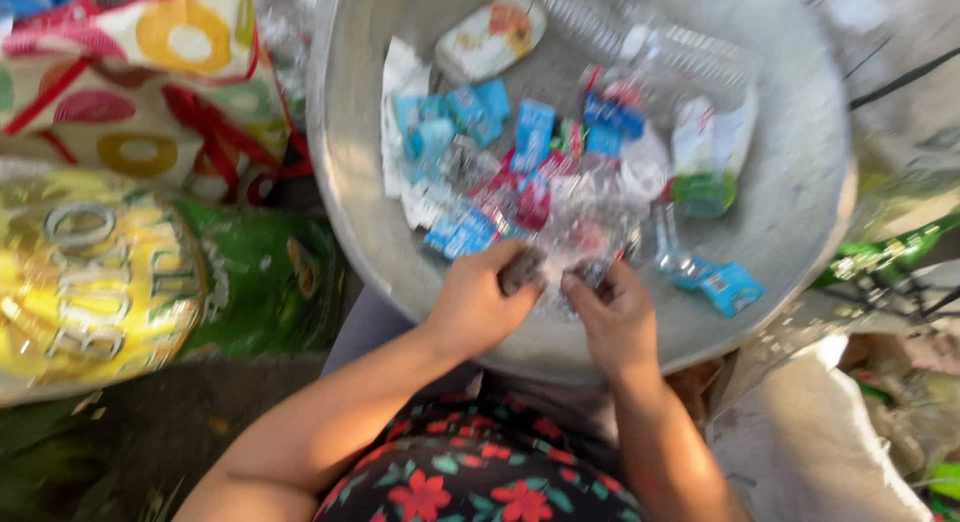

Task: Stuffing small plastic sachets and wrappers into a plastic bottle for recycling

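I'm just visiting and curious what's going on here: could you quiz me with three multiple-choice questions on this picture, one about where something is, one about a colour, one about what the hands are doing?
1. Where do the wrappers lie?
A. In a round metal basin
B. On a wooden shelf
C. In a glass jar

2. What colour are most of the small packets?
A. Black
B. Blue
C. Orange

3. What are the hands doing?
A. Resting on the lap
B. Both pinching clear plastic at the basin's near edge
C. Lifting the basin

Answers:
1 A, the scraps lie inside the grey basin.
2 B, blue packets dominate the heap.
3 B, the left hand and right hand meet on crumpled clear plastic.
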